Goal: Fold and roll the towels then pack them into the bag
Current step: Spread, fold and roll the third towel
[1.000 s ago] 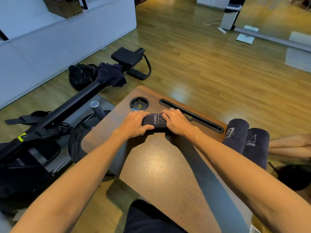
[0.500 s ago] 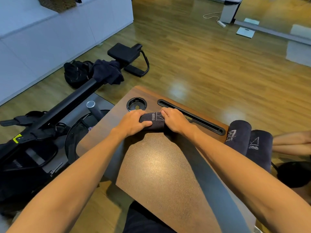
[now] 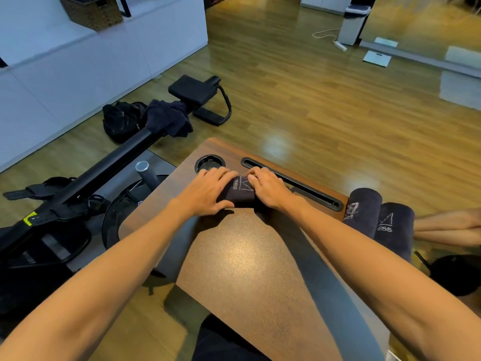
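A dark grey towel (image 3: 240, 191) with pale stitched lettering lies rolled up at the far end of the brown table (image 3: 247, 256). My left hand (image 3: 208, 194) grips its left end, thumb tucked under the roll. My right hand (image 3: 266, 187) curls over its right end. Two more rolled dark towels (image 3: 364, 212) (image 3: 394, 227) lie side by side off the table's right edge. A loose dark towel (image 3: 166, 119) is draped over the black machine rail. A black bag (image 3: 121, 119) sits on the floor behind that rail.
The table has a round cup hole (image 3: 209, 162) and a long slot (image 3: 294, 186) just beyond my hands. A black rowing machine (image 3: 78, 183) fills the left floor. Another person's arm (image 3: 447, 226) reaches in at the right edge. A wicker basket (image 3: 91, 11) sits on the white cabinet.
Both hands have rolled the towel a little further away toward the slot and cup hole. The stitched logo has turned up on top of the roll.
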